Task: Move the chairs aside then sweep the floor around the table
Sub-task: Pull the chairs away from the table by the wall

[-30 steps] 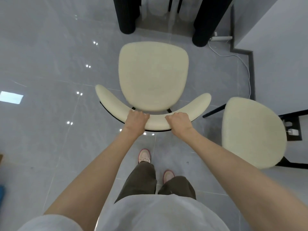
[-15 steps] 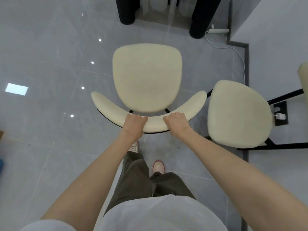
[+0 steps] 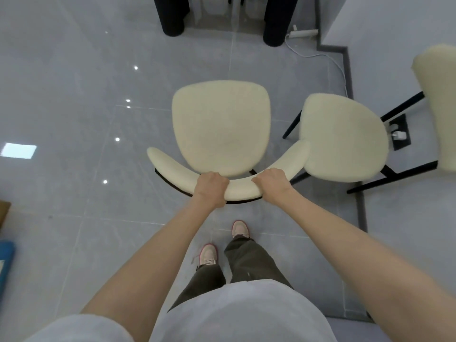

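Observation:
A cream upholstered chair [image 3: 220,127] with a curved backrest stands right in front of me on the grey tiled floor. My left hand [image 3: 210,188] and my right hand [image 3: 272,183] both grip the middle of its backrest from above. A second cream chair [image 3: 343,137] with black legs stands just to its right beside the wall, and the right tip of the held backrest overlaps that chair's seat edge. Two black round table legs [image 3: 172,16] rise at the top of the view.
A white power strip [image 3: 304,33] and its cable [image 3: 328,56] lie on the floor by the right wall. A charger sits in a floor socket [image 3: 399,134] under the second chair. A blue object [image 3: 5,265] and a brown edge show at far left. My feet stand below the chair.
The held chair has shifted right and back from the table legs, closing the gap to the second chair. My feet have stepped; both hands kept their grip.

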A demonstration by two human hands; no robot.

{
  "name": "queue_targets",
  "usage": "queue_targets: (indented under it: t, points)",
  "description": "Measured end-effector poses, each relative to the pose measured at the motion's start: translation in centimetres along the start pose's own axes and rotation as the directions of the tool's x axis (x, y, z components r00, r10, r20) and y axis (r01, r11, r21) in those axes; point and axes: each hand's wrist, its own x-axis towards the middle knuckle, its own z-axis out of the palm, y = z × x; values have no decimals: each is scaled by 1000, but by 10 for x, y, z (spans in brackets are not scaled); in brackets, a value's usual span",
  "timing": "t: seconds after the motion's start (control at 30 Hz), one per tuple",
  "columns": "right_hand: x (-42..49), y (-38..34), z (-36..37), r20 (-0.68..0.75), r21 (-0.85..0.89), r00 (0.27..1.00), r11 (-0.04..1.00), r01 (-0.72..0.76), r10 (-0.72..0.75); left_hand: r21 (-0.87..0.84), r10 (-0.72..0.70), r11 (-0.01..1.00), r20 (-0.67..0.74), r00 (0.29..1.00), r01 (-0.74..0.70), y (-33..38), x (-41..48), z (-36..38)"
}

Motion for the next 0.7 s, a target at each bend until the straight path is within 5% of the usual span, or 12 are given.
queue_targets:
  t: [0.7]
  points:
    - [-107, -61, 62, 116, 100, 988, 988, -117, 106, 15, 216, 976, 32, 976, -216, 45, -91, 50]
